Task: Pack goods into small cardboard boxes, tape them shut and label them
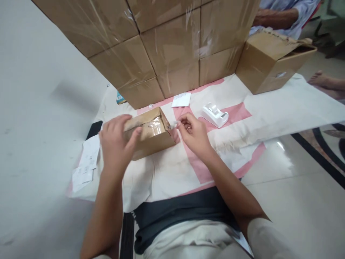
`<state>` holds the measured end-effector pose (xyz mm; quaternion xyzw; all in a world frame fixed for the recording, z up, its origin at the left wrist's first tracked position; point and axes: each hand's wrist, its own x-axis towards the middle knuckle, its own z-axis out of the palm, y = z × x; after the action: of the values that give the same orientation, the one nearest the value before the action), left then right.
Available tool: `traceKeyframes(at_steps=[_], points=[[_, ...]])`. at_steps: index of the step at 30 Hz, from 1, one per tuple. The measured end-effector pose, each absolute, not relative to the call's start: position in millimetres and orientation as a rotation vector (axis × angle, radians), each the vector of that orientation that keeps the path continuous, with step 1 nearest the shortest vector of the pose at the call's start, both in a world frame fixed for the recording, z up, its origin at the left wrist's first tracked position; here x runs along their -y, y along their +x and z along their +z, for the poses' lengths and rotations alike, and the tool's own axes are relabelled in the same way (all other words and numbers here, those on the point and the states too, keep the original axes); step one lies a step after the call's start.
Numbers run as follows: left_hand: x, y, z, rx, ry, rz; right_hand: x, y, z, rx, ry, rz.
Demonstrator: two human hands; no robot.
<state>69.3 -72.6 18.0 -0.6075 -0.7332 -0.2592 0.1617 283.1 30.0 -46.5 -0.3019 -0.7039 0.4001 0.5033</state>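
A small cardboard box [151, 141] lies on the cloth in front of me, with shiny clear tape [155, 126] across its top near the right end. My left hand [115, 138] grips the box's left end, thumb on top and fingers over the far side. At the right end, my right hand [192, 131] pinches what looks like the loose end of a clear tape strip [173, 125], blurred against the box's edge. Right of that hand stands a white tape dispenser [215, 115].
A stack of taped cartons [172, 50] rises behind the box. An open-flapped carton [272, 64] stands at the right, near another person's arm [277, 18]. Folded white paper [181, 100] lies by the stack. Paper sheets [87, 162] lie at left beside the wall [40, 108].
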Motion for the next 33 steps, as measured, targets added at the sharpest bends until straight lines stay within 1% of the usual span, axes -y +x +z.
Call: traceKeyframes(at_steps=[3, 8, 12, 21, 33], points=[[66, 28, 12, 2.300, -1.635, -0.564, -48, 271, -67, 1.635, -0.816, 1.056], [62, -12, 8, 2.486, -1.881, -0.522, -44, 261, -94, 1.744, -0.878, 1.061], [61, -13, 8, 2.468, -1.871, -0.512, -38, 257, -102, 1.856, -0.916, 0.997], [64, -10, 6, 2.427, -1.862, -0.489, -30, 248, -100, 1.954, -1.032, 0.844], [64, -9, 6, 2.430, -1.876, -0.513, -38, 245, -110, 1.863, -0.824, 1.005]])
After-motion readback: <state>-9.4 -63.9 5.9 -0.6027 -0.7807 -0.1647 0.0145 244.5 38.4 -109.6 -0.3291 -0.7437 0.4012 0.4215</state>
